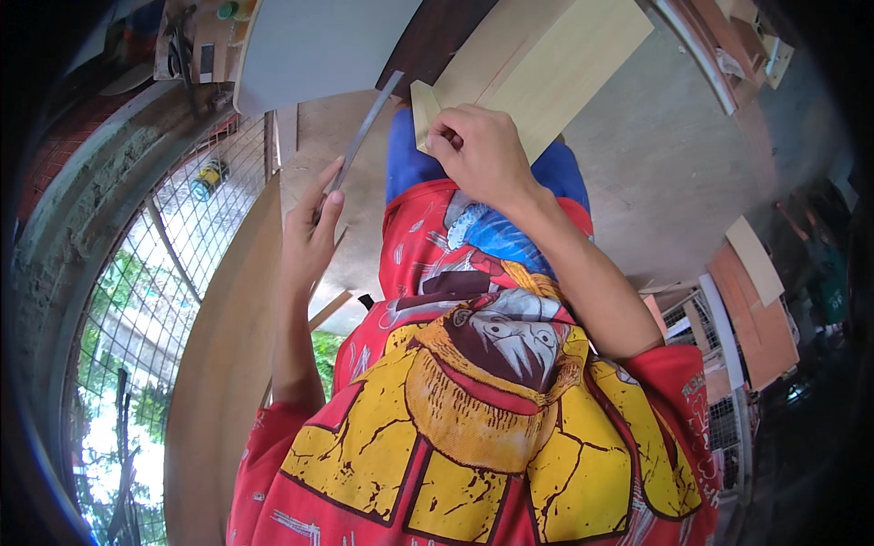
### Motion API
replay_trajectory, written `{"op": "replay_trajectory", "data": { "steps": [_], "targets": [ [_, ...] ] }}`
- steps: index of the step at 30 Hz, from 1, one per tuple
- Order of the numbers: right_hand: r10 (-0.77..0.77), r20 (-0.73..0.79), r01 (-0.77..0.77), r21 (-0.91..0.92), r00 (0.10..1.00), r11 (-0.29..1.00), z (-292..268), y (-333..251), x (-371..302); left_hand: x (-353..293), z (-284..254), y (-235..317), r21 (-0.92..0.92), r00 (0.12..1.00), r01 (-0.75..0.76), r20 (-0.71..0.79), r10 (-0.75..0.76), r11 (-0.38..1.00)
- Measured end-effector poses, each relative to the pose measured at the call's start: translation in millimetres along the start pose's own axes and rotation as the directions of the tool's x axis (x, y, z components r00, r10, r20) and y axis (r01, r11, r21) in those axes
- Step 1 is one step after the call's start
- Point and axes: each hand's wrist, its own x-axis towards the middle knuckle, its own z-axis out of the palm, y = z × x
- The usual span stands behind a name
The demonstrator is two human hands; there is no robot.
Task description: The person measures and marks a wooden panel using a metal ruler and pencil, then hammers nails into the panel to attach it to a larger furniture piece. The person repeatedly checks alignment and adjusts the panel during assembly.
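Gripping the thin metal strip (366, 126) between the thumb and fingers of your left hand (314, 218), you hold it at a slant, its far tip by the dark board (430, 44). Your right hand (482, 155) is curled over the near end of the pale wooden board (569, 68); you can't tell from here whether its fingers pinch anything. That board lies ahead of you, above your blue trousers (414, 159), with a white panel (319, 50) off to its left.

Lettering (696, 400); red right sleeve (663, 366); too small to read
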Motion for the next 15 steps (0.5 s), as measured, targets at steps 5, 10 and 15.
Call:
{"op": "replay_trajectory", "data": {
  "steps": [5,10,15],
  "targets": [
    [0.159,0.03,-0.162,0.147,0.987,0.976,-13,-10,34,26,9,-4,0.046,0.977,-0.188,-0.095,0.192,0.981],
    [0.172,-0.211,-0.172,0.019,0.962,0.985,-59,-17,55,45,7,-9,0.084,0.967,-0.214,-0.126,0.223,0.973],
    [-0.248,-0.278,0.124,-0.398,0.928,0.909,-73,14,47,77,20,30,0.163,0.979,-0.204,0.006,0.206,0.965]
  ]
}}
